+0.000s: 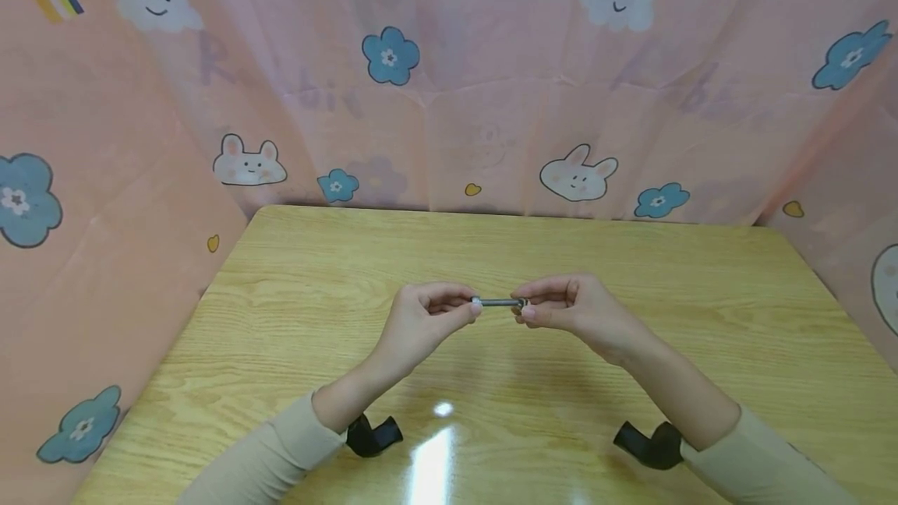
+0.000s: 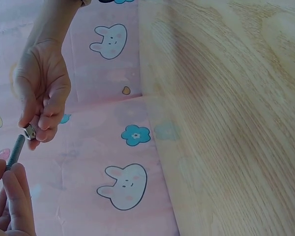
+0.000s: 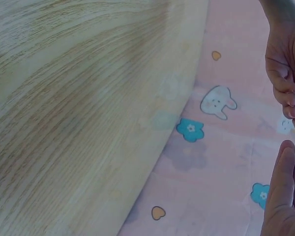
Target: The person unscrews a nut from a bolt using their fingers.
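Observation:
Above the table, a grey threaded bolt lies roughly level between my two hands. My left hand pinches its head end between thumb and fingertips, so the head is mostly hidden. A small shiny metal nut sits between the thumb and fingers of my right hand. In the left wrist view the bolt's tip is right by the nut; I cannot tell whether it has entered the hole. The nut's round opening shows at the right edge of the right wrist view.
Below the hands is a light wood-grain table, with a bright reflection near its front. A pink patterned cloth hangs behind it and at both sides. Black wrist mounts show by both sleeves.

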The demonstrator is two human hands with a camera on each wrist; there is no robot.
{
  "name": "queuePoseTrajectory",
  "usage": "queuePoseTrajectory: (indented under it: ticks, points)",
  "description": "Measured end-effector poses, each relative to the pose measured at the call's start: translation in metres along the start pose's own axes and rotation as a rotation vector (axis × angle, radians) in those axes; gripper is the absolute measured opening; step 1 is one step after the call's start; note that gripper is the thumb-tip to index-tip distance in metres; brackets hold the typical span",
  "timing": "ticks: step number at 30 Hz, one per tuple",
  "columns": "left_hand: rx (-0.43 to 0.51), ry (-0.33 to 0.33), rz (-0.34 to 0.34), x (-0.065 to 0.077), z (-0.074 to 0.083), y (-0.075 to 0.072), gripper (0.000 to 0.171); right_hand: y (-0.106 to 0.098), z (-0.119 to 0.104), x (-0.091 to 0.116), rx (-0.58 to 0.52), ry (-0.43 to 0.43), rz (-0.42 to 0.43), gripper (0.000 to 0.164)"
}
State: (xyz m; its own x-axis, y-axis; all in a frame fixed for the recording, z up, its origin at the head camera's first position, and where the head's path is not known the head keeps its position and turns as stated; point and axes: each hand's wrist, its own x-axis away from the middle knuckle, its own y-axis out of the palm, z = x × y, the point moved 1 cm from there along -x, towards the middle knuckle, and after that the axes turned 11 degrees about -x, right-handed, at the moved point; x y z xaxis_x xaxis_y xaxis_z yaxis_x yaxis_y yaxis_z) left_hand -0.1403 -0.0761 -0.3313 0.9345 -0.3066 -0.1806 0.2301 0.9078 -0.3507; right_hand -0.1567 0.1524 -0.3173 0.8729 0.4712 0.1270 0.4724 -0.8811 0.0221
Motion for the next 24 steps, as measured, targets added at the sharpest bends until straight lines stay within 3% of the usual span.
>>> queuePoseTrajectory:
  ticks: [11,18,24]
  points:
    - [-0.001,0.008,0.003,-0.001,-0.003,-0.001,0.019,-0.006,0.006,0.000,-0.056,-0.006,-0.010,0.035]
    - [-0.005,0.019,0.000,-0.003,-0.005,0.000,0.019,-0.011,0.006,0.002,-0.091,0.008,-0.004,0.042]
    - [-0.013,0.018,-0.004,-0.004,-0.007,-0.001,0.020,-0.013,0.008,0.001,-0.128,0.003,-0.008,0.032]
